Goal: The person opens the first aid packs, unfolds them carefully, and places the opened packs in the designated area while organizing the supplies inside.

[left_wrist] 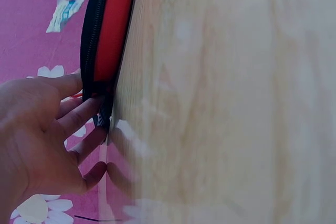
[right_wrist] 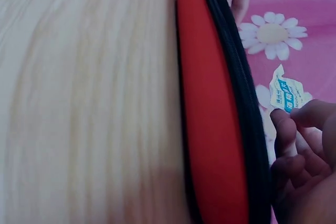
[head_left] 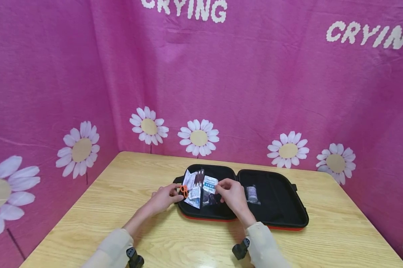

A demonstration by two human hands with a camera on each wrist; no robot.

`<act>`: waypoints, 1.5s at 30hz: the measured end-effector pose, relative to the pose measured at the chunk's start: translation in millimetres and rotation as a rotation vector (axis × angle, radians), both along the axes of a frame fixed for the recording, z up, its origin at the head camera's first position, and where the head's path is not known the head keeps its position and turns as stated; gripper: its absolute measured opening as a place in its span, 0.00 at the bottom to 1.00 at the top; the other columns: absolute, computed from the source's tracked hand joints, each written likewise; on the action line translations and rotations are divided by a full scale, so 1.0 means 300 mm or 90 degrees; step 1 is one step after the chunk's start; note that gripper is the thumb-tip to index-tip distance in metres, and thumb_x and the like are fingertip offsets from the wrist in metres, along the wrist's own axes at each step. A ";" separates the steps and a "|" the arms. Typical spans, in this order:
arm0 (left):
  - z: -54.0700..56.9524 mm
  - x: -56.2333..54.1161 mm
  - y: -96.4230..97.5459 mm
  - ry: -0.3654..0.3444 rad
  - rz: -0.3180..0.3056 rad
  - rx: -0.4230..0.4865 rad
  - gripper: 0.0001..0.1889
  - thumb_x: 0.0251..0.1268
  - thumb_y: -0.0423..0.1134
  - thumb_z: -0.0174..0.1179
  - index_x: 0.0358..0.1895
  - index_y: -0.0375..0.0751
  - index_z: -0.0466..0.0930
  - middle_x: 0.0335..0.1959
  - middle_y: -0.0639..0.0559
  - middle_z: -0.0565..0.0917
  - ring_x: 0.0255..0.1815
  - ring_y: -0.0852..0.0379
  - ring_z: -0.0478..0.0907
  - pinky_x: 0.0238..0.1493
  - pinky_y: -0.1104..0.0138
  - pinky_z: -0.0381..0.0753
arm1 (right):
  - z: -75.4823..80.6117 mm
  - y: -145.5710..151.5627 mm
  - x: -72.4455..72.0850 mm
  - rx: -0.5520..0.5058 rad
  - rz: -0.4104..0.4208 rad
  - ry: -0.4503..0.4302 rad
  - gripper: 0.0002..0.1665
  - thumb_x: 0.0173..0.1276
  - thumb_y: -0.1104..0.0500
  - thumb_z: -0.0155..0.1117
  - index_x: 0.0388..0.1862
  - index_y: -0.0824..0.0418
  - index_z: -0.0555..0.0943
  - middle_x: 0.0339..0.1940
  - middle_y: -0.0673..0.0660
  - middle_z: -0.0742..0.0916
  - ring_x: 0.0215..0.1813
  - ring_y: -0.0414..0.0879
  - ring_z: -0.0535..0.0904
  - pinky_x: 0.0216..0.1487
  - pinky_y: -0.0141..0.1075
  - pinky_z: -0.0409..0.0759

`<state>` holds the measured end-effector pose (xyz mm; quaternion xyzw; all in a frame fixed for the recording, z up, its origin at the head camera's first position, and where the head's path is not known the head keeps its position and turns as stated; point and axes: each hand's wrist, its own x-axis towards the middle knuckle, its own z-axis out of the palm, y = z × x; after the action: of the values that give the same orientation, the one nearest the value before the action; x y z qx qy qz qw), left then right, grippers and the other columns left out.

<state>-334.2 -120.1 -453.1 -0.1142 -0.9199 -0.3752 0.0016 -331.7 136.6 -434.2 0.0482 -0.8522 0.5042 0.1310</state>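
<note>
A black case with a red shell (head_left: 266, 219) lies unfolded on the table. My left hand (head_left: 164, 196) grips its left rim, thumb over the edge and fingers against the outer side (left_wrist: 107, 35). Beside that thumb are the orange handles of scissors (head_left: 184, 191), tucked among packaged supplies (head_left: 194, 193) in the left half. Between thumb and index finger, my right hand (head_left: 233, 195) pinches a small white-and-blue alcohol pad packet (right_wrist: 286, 94). The packet is held up over the left half of the case.
A wrapped bandage roll (head_left: 251, 194) sits in the right half of the case. Wooden tabletop (head_left: 194, 245) extends around the case. Behind it hangs a pink cloth (head_left: 241, 93) printed with daisies and white lettering.
</note>
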 end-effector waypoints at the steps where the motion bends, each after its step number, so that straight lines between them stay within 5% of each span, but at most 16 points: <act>1: 0.000 0.000 0.001 -0.001 -0.004 -0.002 0.24 0.67 0.44 0.63 0.65 0.46 0.76 0.34 0.60 0.86 0.47 0.51 0.74 0.52 0.48 0.62 | 0.004 0.012 0.001 0.000 -0.004 0.003 0.03 0.62 0.61 0.69 0.31 0.60 0.85 0.22 0.55 0.88 0.14 0.41 0.76 0.22 0.30 0.72; 11: 0.010 0.013 0.004 0.008 -0.015 -0.028 0.21 0.69 0.45 0.62 0.64 0.55 0.79 0.39 0.56 0.86 0.43 0.52 0.72 0.46 0.52 0.62 | 0.057 0.148 0.020 0.017 -0.058 -0.022 0.09 0.64 0.59 0.69 0.38 0.64 0.86 0.27 0.59 0.88 0.16 0.42 0.76 0.18 0.32 0.72; 30: 0.014 0.015 0.019 0.005 -0.034 -0.067 0.22 0.72 0.41 0.57 0.67 0.63 0.76 0.24 0.56 0.71 0.38 0.52 0.64 0.40 0.57 0.56 | 0.039 0.372 0.047 0.076 -0.092 -0.022 0.13 0.67 0.59 0.67 0.49 0.61 0.85 0.31 0.59 0.89 0.21 0.43 0.78 0.19 0.33 0.74; 33: 0.015 0.016 0.018 0.008 -0.031 -0.072 0.22 0.72 0.41 0.57 0.66 0.62 0.76 0.25 0.54 0.76 0.38 0.52 0.64 0.40 0.57 0.57 | 0.035 0.412 0.052 0.095 -0.101 -0.030 0.14 0.68 0.58 0.66 0.50 0.59 0.85 0.30 0.58 0.88 0.21 0.44 0.78 0.18 0.35 0.73; 38: 0.016 0.020 0.017 0.020 -0.024 -0.081 0.21 0.71 0.41 0.58 0.65 0.59 0.78 0.43 0.53 0.87 0.38 0.52 0.65 0.41 0.56 0.59 | 0.040 0.488 0.059 0.106 -0.121 -0.056 0.17 0.70 0.56 0.64 0.55 0.60 0.83 0.35 0.60 0.89 0.23 0.44 0.78 0.19 0.35 0.74; 45: 0.011 0.016 0.021 0.019 -0.011 -0.064 0.24 0.70 0.41 0.58 0.69 0.48 0.74 0.35 0.55 0.81 0.40 0.54 0.67 0.44 0.54 0.60 | 0.041 0.615 0.062 0.129 -0.153 -0.097 0.22 0.73 0.53 0.61 0.60 0.64 0.80 0.43 0.66 0.87 0.26 0.46 0.77 0.24 0.33 0.75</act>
<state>-329.3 -113.7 -449.8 -0.1275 -0.9365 -0.3265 0.0060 -313.0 321.0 -421.9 -0.0795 -0.9058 0.3985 0.1198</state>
